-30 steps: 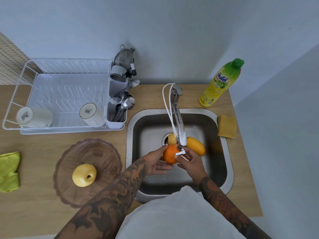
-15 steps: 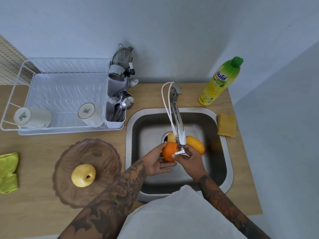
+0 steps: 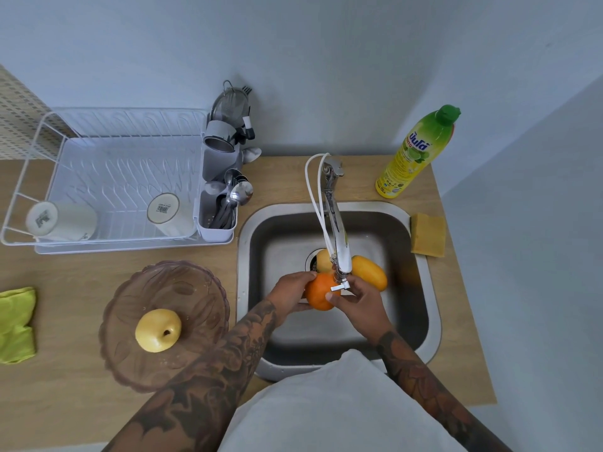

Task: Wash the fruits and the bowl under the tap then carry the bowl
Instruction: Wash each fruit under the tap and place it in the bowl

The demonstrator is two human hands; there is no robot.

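Note:
An orange (image 3: 318,294) is held over the steel sink (image 3: 421,340), right under the tap's spout (image 3: 339,252). My left hand (image 3: 290,290) cups the orange from the left. My right hand (image 3: 360,300) touches the orange's right side, with fingers at the small white lever on the spout tip. Behind them in the sink lie a yellow mango (image 3: 370,272) and a smaller yellow fruit (image 3: 323,261), partly hidden by the spout. The brownish glass bowl (image 3: 195,288) stands on the counter left of the sink with a yellow apple (image 3: 158,330) in it.
A white dish rack (image 3: 107,177) with two cups and a cutlery holder (image 3: 217,216) stands at the back left. A dish soap bottle (image 3: 414,154) and a yellow sponge (image 3: 427,234) sit right of the sink. A green cloth (image 3: 14,324) lies far left.
Both hands have stayed at the spout with the orange; the orange has turned slightly between them. Nothing else has moved.

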